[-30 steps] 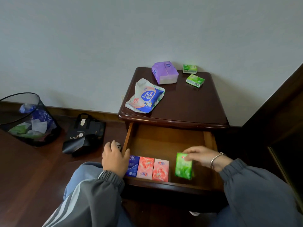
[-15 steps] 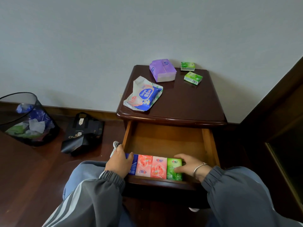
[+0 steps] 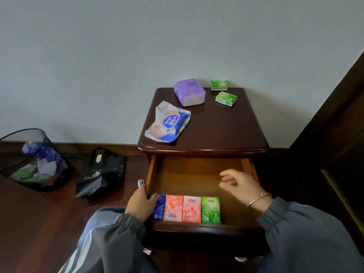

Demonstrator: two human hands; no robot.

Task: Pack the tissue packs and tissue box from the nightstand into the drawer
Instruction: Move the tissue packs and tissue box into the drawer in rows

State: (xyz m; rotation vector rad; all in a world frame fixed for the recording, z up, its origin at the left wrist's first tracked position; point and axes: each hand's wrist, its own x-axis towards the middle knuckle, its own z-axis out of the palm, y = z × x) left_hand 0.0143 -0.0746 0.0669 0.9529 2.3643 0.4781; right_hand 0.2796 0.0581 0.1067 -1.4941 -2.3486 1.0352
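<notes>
- The nightstand [image 3: 216, 133] stands against the far wall, its drawer [image 3: 197, 174] pulled open toward the viewer.
- On top, unpacked: a blue-and-white wipes pack [image 3: 168, 124] near left, a purple tissue pack [image 3: 189, 94] far centre, two small green packs [image 3: 226, 98] far right.
- Packed: four pocket packs [image 3: 192, 210] in a row along the drawer's near edge, so roughly half is done.
- The right hand [image 3: 241, 184] hovers over the drawer, fingers loosely spread, empty.
- The left hand [image 3: 140, 204] rests on the leftmost pack, fingers curled.
</notes>
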